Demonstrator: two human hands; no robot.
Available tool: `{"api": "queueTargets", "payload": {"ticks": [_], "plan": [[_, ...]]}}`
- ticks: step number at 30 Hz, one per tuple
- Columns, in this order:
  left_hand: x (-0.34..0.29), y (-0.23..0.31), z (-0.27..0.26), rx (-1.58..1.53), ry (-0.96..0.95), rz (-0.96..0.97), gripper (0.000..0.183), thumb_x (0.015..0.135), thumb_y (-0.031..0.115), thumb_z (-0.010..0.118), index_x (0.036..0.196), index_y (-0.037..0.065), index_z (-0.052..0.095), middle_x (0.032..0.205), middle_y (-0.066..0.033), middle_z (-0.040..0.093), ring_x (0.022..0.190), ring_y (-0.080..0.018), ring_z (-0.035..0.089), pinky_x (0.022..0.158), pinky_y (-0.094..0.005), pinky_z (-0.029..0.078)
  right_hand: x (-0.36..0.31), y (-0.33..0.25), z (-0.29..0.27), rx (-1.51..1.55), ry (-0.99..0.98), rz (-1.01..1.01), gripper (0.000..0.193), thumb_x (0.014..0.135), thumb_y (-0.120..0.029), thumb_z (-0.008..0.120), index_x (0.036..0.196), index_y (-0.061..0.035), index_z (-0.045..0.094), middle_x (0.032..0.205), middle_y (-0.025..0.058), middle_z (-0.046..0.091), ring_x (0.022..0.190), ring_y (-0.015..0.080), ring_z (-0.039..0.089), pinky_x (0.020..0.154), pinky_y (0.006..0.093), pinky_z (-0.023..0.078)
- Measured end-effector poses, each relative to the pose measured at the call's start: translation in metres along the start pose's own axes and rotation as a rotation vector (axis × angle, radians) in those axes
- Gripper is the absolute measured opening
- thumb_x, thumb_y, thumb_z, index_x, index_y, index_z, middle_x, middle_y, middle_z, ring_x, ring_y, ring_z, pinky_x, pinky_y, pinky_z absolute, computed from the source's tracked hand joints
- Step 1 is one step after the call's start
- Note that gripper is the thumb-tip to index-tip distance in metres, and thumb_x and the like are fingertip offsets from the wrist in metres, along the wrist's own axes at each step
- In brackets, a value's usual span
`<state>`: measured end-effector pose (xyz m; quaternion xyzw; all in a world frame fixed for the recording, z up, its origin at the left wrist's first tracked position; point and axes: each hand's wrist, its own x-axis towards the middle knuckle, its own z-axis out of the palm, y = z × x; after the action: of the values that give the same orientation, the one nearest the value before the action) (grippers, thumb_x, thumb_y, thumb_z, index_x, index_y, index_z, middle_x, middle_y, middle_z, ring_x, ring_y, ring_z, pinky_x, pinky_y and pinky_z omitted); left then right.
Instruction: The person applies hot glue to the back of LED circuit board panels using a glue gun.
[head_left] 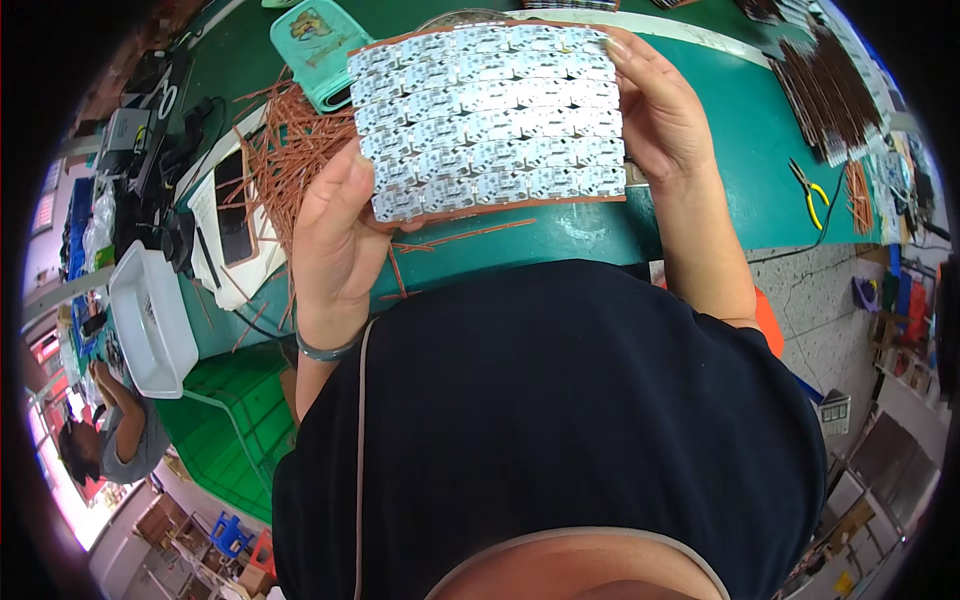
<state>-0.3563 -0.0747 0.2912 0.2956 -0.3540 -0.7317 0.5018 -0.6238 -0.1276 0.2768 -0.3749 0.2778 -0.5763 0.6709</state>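
White circuit panel [490, 120] in both hands, copper strips [290, 150] beneath

Head cam, steep down, close-up

White panel [490, 120] with rows of small black marks, rimmed in thin copper brown. Held over a dark green table [720, 130] with a white edge. Copper-brown strips [290, 150] in a messy pile on the left. Teal green fan [315, 50] with a little yellow picture on it. White tray [150, 320], plain. Bright green crate [225, 420] with a grid pattern. Yellow-handled pliers [810, 195]. Dark brown strips [830, 90] in rows on the right, white at the ends. Dark navy shirt [560, 420] with a thin grey line at the neck. Grey band [325, 350] on the left wrist. Grey speckled floor [830, 300] with dark cracks.
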Motion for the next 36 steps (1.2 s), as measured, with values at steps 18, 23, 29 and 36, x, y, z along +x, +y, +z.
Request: {"api": "queueTargets", "payload": {"ticks": [18,23,29,36], "plan": [[0.007,-0.009,-0.001,0.114,0.064,0.126,0.030,0.090,0.010,0.047,0.115,-0.005,0.048,0.102,-0.0092,0.060,0.085,-0.0136,0.060,0.069,-0.0260,0.051,-0.004,0.014,0.000,-0.002,-0.082,0.067,0.053,0.090,-0.032,0.048,0.127,0.0041,0.037,0.109,0.0125,0.057,0.102,0.0189,0.054,0.091,0.0304,0.041],[0.022,-0.024,-0.041,0.458,0.165,0.351,0.023,0.087,0.002,0.051,0.108,-0.007,0.053,0.097,-0.0098,0.061,0.084,-0.0120,0.059,0.073,-0.0228,0.048,-0.002,0.032,0.014,-0.885,-0.148,0.008,0.029,0.076,-0.005,0.067,0.102,0.0021,0.056,0.094,0.0062,0.063,0.082,0.0098,0.059,0.074,0.0237,0.047],[0.019,-0.033,-0.057,0.638,0.241,0.314,0.016,0.084,0.002,0.055,0.099,-0.005,0.056,0.091,-0.0074,0.062,0.080,-0.0092,0.058,0.072,-0.0206,0.046,0.002,0.043,0.019,-1.206,-0.130,-0.024,0.024,0.075,-0.008,0.068,0.096,0.0002,0.061,0.083,0.0045,0.066,0.074,0.0078,0.060,0.067,0.0232,0.049],[0.006,-0.034,-0.063,0.830,0.246,0.313,0.012,0.082,0.005,0.059,0.091,-0.004,0.058,0.083,-0.0055,0.062,0.074,-0.0070,0.057,0.066,-0.0197,0.045,0.003,0.028,0.022,-1.258,-0.254,0.099,0.021,0.074,-0.011,0.070,0.088,0.0020,0.063,0.075,0.0063,0.066,0.064,0.0101,0.062,0.058,0.0246,0.049]]}}
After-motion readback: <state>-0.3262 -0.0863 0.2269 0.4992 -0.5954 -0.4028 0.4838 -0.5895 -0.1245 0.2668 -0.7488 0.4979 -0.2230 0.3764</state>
